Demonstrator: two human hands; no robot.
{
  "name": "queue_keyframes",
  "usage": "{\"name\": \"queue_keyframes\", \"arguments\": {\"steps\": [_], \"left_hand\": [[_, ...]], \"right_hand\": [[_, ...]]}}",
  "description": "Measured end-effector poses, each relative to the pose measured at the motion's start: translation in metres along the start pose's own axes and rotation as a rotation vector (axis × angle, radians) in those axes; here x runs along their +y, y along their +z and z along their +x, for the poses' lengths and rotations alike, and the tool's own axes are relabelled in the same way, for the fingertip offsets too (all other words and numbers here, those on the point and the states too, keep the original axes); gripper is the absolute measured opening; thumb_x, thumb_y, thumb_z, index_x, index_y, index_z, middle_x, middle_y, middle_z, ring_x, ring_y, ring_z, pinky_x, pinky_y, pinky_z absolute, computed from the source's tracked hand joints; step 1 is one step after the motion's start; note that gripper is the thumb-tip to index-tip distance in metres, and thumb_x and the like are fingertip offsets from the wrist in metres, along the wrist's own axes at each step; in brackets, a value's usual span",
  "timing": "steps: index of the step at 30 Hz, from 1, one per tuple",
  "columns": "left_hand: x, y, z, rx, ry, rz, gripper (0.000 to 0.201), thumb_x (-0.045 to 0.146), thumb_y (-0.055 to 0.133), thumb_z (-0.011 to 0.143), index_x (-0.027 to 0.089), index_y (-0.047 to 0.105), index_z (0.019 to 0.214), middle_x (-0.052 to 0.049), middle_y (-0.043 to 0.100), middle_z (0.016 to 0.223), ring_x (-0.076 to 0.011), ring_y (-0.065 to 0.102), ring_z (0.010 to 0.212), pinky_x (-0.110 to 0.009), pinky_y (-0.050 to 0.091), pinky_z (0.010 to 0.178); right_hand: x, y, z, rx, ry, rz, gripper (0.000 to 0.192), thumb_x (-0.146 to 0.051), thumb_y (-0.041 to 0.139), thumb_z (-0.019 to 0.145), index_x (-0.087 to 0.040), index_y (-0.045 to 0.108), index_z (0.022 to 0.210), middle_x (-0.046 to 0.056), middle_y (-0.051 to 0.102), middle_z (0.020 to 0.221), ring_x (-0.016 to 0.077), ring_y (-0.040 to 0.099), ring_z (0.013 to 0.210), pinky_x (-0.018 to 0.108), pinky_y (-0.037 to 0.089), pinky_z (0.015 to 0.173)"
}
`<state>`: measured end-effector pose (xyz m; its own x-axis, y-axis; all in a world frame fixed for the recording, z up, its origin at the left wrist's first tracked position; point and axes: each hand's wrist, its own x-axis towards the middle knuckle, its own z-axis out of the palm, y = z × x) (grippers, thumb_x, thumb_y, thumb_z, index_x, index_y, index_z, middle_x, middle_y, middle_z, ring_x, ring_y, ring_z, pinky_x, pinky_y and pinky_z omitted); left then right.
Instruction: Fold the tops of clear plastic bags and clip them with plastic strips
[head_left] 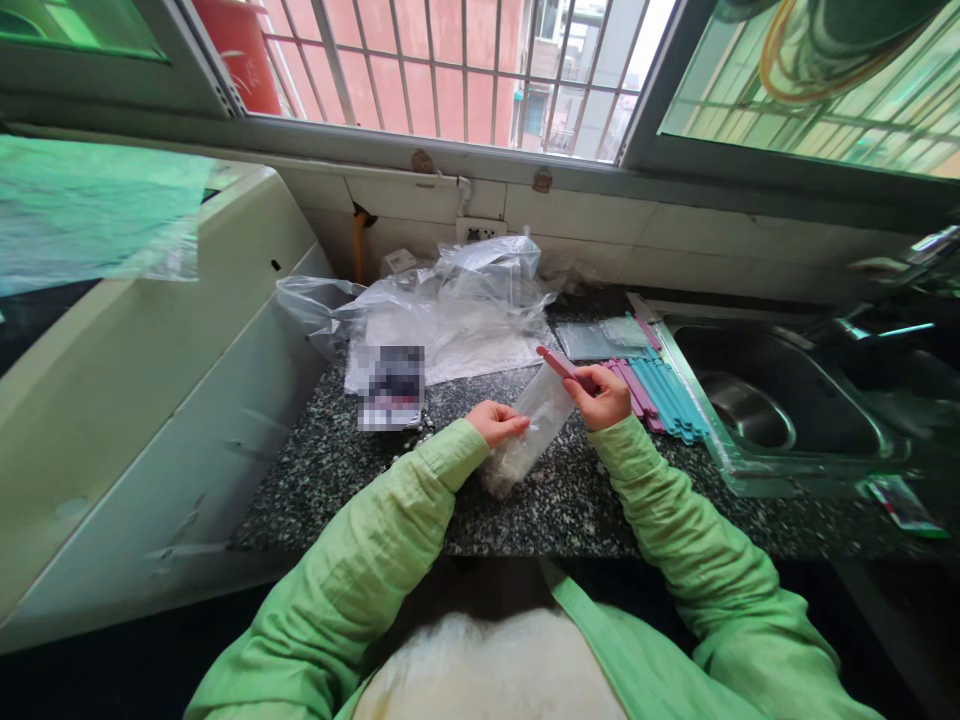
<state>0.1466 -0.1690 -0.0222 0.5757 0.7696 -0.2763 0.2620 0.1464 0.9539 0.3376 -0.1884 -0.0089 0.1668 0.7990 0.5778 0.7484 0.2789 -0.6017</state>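
Over the speckled dark counter, my left hand [498, 423] pinches the edge of a clear plastic bag [531, 440] that hangs slanted, its lower end near the counter. My right hand [602, 396] is closed on a pink bag sealing clip [557, 362] at the bag's upper end. Whether the clip grips the bag's mouth is hidden by my fingers. Just right of that hand lie several pink clips [636, 392] and several blue clips [666, 398] side by side. Behind them rests a small stack of clear bags [600, 338].
Crumpled clear plastic sheeting [457, 320] covers the back of the counter, with a blurred-out packet [391, 388] before it. A steel sink [724, 440] is at the right, a small packet [904, 503] by its front edge. A large pale appliance [165, 400] borders the left.
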Motion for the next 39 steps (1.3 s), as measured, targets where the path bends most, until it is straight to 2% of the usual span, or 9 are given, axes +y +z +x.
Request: {"name": "queue_keyframes", "arguments": {"steps": [10,16,23,26,39], "left_hand": [[0.006,0.001,-0.003,-0.010,0.008,0.045,0.050,0.061,0.062,0.051,0.011,0.057,0.047,0.005,0.037,0.034,-0.0042,0.027,0.036,-0.022,0.017,0.041],[0.001,0.000,-0.001,0.006,0.051,0.071,0.057,0.070,0.059,0.044,0.014,0.047,0.041,0.007,0.031,0.035,-0.0036,0.025,0.037,-0.023,0.016,0.041],[-0.008,-0.001,0.002,-0.073,0.048,0.113,0.060,0.073,0.055,0.047,0.014,0.044,0.039,0.006,0.031,0.034,-0.0034,0.023,0.037,-0.023,0.015,0.041],[-0.010,-0.001,0.003,-0.070,0.042,0.135,0.060,0.073,0.054,0.049,0.014,0.044,0.039,0.006,0.033,0.035,-0.0038,0.024,0.038,-0.023,0.016,0.042],[-0.011,-0.001,0.004,-0.054,0.061,0.205,0.061,0.074,0.051,0.049,0.017,0.035,0.039,0.007,0.023,0.038,-0.0040,0.018,0.040,-0.025,0.012,0.044]], "right_hand": [[-0.003,0.001,0.000,0.015,0.031,0.020,0.019,-0.036,0.056,0.069,-0.018,0.062,0.069,0.001,0.057,0.059,0.0114,0.046,0.050,0.025,0.038,0.047],[-0.003,-0.007,0.003,0.051,0.085,0.027,0.020,-0.036,0.057,0.070,-0.016,0.063,0.072,0.001,0.057,0.061,0.0114,0.046,0.053,0.025,0.038,0.049],[0.009,-0.011,0.008,0.091,0.110,0.016,0.021,-0.035,0.057,0.070,-0.016,0.063,0.073,0.001,0.058,0.062,0.0113,0.046,0.053,0.024,0.038,0.049],[0.010,-0.011,0.009,0.094,0.107,0.009,0.021,-0.036,0.057,0.070,-0.016,0.063,0.072,0.001,0.057,0.063,0.0115,0.047,0.053,0.024,0.038,0.048],[0.011,-0.012,0.010,0.090,0.130,0.002,0.021,-0.035,0.058,0.069,-0.015,0.064,0.073,0.003,0.059,0.064,0.0130,0.048,0.055,0.026,0.039,0.051]]}}
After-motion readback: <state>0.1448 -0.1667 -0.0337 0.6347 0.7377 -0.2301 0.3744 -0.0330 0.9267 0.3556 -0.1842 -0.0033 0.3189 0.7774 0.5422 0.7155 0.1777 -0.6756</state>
